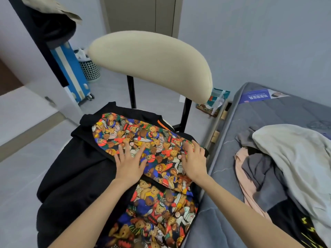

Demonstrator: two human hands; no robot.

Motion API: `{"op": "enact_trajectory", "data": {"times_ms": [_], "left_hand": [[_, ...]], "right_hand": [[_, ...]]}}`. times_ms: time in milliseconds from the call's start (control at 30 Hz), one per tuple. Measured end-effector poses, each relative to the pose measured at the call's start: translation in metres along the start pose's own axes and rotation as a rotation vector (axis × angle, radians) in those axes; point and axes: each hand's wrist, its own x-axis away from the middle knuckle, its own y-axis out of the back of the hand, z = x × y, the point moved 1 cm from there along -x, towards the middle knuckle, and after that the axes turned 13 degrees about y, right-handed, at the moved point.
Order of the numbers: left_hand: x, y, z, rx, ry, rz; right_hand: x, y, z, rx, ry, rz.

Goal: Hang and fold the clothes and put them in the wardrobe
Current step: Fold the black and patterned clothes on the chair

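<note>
A teddy-bear print garment (157, 176) lies folded over on top of black clothing (77, 176) on the seat of a chair. My left hand (129, 161) lies flat on the print with fingers spread. My right hand (194, 160) presses flat on the fold's right edge, fingers straight. A pile of clothes (279, 169), grey, pink, pale green and black, lies on the bed at the right. The wardrobe (141, 13) stands at the back with its doors closed.
The chair's beige backrest (152, 59) rises just beyond the garment. A grey mattress (268, 111) runs along the right. A blue suitcase (69, 72) and a mesh bin (89, 68) stand on the floor at the left, beside a dark rack (35, 42).
</note>
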Motion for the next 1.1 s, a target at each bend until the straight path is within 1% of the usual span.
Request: {"op": "enact_trajectory", "data": {"times_ms": [67, 100, 200, 300, 333, 400, 500, 633, 700, 733, 767, 833, 900, 933, 967, 1000, 1067, 1100], "left_hand": [[-0.007, 0.015, 0.010, 0.154, 0.085, -0.094], [-0.012, 0.022, 0.016, 0.259, 0.122, -0.114], [-0.024, 0.042, 0.037, 0.578, 0.249, -0.139], [-0.035, 0.054, 0.055, 0.693, 0.400, -0.261], [-0.039, 0.056, 0.059, 0.734, 0.450, -0.262], [-0.049, 0.058, 0.067, 0.823, 0.518, -0.204], [-0.063, 0.057, 0.076, 0.904, 0.565, -0.177], [-0.074, 0.053, 0.077, 0.947, 0.528, -0.274], [-0.077, 0.053, 0.075, 0.945, 0.490, -0.348], [-0.078, 0.053, 0.074, 0.941, 0.463, -0.387], [-0.079, 0.054, 0.072, 0.940, 0.425, -0.427], [-0.081, 0.059, 0.068, 0.940, 0.316, -0.505], [-0.085, 0.066, 0.062, 0.938, 0.221, -0.546], [-0.088, 0.069, 0.060, 0.936, 0.197, -0.544], [-0.091, 0.070, 0.058, 0.914, 0.202, -0.520], [-0.094, 0.070, 0.056, 0.849, 0.254, -0.467], [-0.093, 0.068, 0.054, 0.626, 0.428, -0.318], [-0.090, 0.066, 0.051, 0.522, 0.477, -0.298]], "right_hand": [[-0.008, -0.002, 0.023, -0.029, 0.164, 0.052], [-0.014, -0.004, 0.035, -0.043, 0.219, 0.079], [-0.032, -0.016, 0.066, -0.082, 0.295, 0.150], [-0.056, -0.029, 0.087, -0.063, 0.334, 0.204], [-0.066, -0.032, 0.092, -0.061, 0.341, 0.210], [-0.087, -0.038, 0.102, -0.068, 0.332, 0.227], [-0.121, -0.049, 0.108, -0.084, 0.236, 0.272], [-0.150, -0.065, 0.108, -0.110, 0.088, 0.301], [-0.157, -0.068, 0.108, -0.155, 0.074, 0.318], [-0.159, -0.068, 0.108, -0.159, 0.100, 0.295], [-0.161, -0.064, 0.109, -0.140, 0.150, 0.243], [-0.165, -0.052, 0.111, -0.086, 0.250, 0.071], [-0.170, -0.039, 0.109, -0.085, 0.286, -0.103], [-0.173, -0.035, 0.107, -0.099, 0.277, -0.148], [-0.174, -0.034, 0.104, -0.111, 0.254, -0.140], [-0.173, -0.035, 0.099, -0.104, 0.227, -0.071], [-0.168, -0.044, 0.085, -0.027, 0.186, 0.154], [-0.162, -0.047, 0.075, 0.009, 0.153, 0.212]]}}
